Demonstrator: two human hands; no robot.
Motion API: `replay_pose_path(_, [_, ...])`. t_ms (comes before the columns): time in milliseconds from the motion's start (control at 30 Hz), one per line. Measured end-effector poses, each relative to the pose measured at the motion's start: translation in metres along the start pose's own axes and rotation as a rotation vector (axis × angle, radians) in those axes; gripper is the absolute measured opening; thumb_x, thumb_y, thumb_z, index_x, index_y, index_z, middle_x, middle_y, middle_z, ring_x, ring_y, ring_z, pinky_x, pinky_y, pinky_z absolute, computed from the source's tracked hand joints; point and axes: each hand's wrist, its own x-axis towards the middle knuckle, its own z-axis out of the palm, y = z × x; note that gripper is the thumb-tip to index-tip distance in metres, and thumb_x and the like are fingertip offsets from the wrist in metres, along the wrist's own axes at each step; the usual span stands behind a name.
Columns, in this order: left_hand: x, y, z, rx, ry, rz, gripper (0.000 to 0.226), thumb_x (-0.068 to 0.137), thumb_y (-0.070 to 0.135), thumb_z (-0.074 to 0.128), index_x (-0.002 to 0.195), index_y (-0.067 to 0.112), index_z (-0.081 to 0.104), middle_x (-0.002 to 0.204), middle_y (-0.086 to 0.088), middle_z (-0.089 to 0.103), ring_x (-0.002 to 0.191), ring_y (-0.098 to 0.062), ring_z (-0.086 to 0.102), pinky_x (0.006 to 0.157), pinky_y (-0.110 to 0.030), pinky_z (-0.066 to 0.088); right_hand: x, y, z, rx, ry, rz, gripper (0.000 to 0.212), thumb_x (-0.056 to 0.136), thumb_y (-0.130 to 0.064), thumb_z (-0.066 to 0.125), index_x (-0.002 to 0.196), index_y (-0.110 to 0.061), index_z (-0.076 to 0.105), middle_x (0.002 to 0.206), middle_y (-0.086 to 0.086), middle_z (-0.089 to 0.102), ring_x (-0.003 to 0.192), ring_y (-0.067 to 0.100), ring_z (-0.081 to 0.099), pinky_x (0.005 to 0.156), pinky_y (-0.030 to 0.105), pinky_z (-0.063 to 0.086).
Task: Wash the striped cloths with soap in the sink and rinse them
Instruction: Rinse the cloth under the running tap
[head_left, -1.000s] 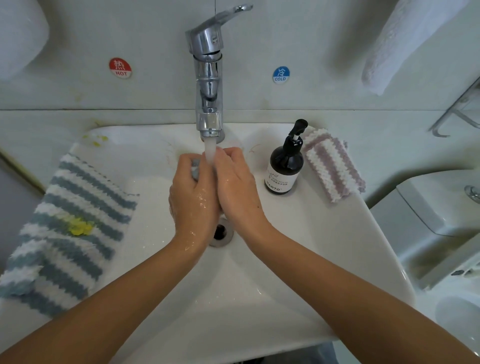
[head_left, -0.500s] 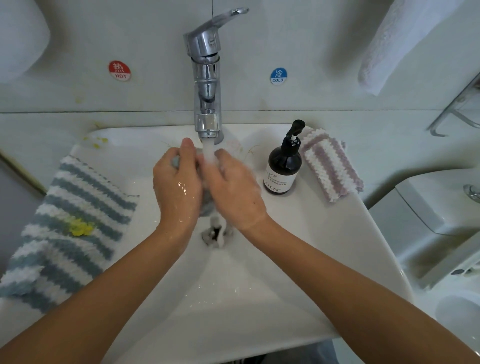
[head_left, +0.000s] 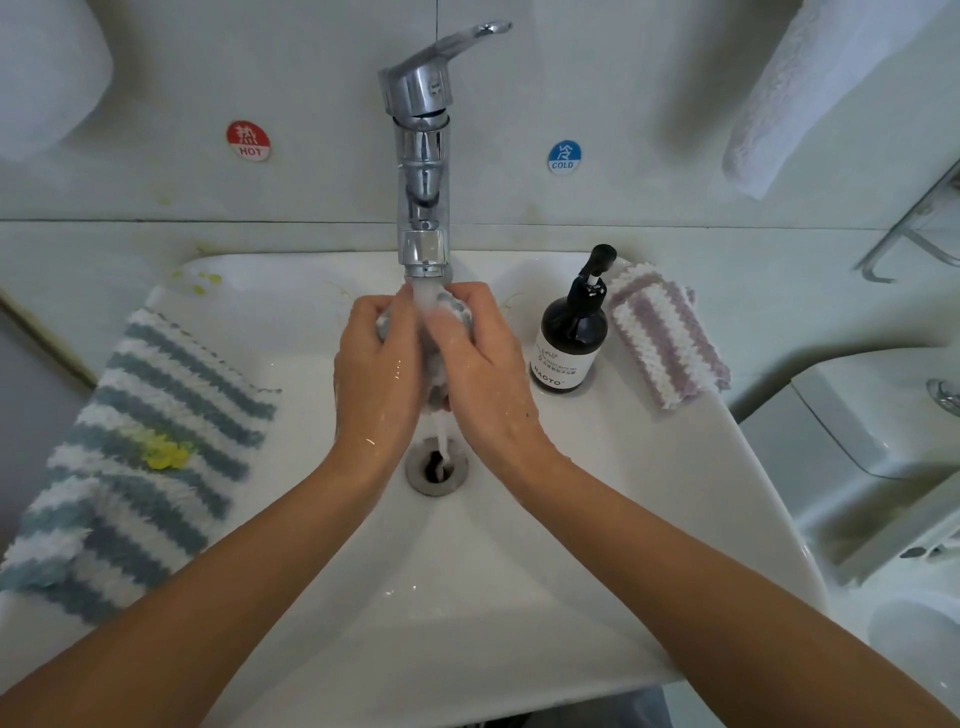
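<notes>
My left hand (head_left: 376, 369) and my right hand (head_left: 485, 364) grip a bunched blue-grey striped cloth (head_left: 432, 358) between them, right under the running stream from the chrome faucet (head_left: 422, 171). Most of that cloth is hidden by my fingers. Water pours off it down to the drain (head_left: 435, 470) of the white sink (head_left: 519, 597). A blue-and-white striped cloth (head_left: 130, 447) with a yellow stain lies over the sink's left edge. A folded purple-and-white striped cloth (head_left: 665, 338) rests on the right rim behind a dark soap pump bottle (head_left: 571, 338).
Yellow smears (head_left: 202, 280) mark the sink's back left corner. Red HOT (head_left: 248, 140) and blue COLD (head_left: 564, 157) stickers flank the faucet. A white towel (head_left: 810, 88) hangs at upper right, above a metal rack (head_left: 914, 234). A white toilet (head_left: 883, 441) stands to the right.
Both hands have shifted around the bunched cloth under the stream, spreading apart half a second ago and now closing on it again, higher up near the spout.
</notes>
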Motion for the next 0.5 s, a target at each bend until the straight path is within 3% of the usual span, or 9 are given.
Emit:
replay_pose_path(100, [-0.003, -0.002, 0.002, -0.024, 0.051, 0.046, 0.026, 0.099, 0.044, 0.048, 0.079, 0.028, 0.053, 0.075, 0.008, 0.062, 0.061, -0.003, 0.060, 0.056, -0.023, 0.048, 0.000, -0.001, 0.001, -0.012, -0.003, 0.027, 0.027, 0.097, -0.047, 0.049, 0.108, -0.023, 0.054, 0.090, -0.005, 0.069, 0.083, 0.006, 0.067, 0.072, 0.029, 0.058])
replay_pose_path(200, [-0.007, -0.001, 0.004, -0.087, 0.083, 0.068, 0.041, 0.096, 0.042, 0.053, 0.067, 0.014, 0.047, 0.061, 0.000, 0.052, 0.056, -0.012, 0.049, 0.054, -0.032, 0.043, -0.001, -0.003, 0.003, 0.030, 0.019, 0.095, 0.030, 0.095, -0.052, 0.049, 0.094, -0.023, 0.057, 0.077, -0.010, 0.067, 0.067, -0.005, 0.063, 0.055, 0.009, 0.046])
replay_pose_path(367, [-0.011, 0.003, 0.004, -0.085, 0.060, 0.117, 0.042, 0.101, 0.043, 0.043, 0.069, 0.018, 0.054, 0.056, 0.009, 0.057, 0.053, -0.004, 0.054, 0.052, -0.015, 0.043, 0.000, -0.007, 0.003, -0.083, 0.058, 0.064, 0.027, 0.097, -0.050, 0.044, 0.084, -0.029, 0.052, 0.074, -0.008, 0.063, 0.067, 0.002, 0.060, 0.055, 0.018, 0.042])
replay_pose_path(500, [-0.011, 0.001, 0.004, -0.062, 0.071, 0.202, 0.021, 0.101, 0.034, 0.047, 0.084, 0.026, 0.056, 0.070, 0.015, 0.061, 0.065, 0.000, 0.059, 0.058, -0.015, 0.046, -0.001, 0.001, 0.005, -0.094, 0.109, -0.051, 0.010, 0.101, -0.034, 0.047, 0.092, -0.030, 0.048, 0.087, -0.003, 0.065, 0.074, 0.009, 0.060, 0.061, 0.021, 0.043])
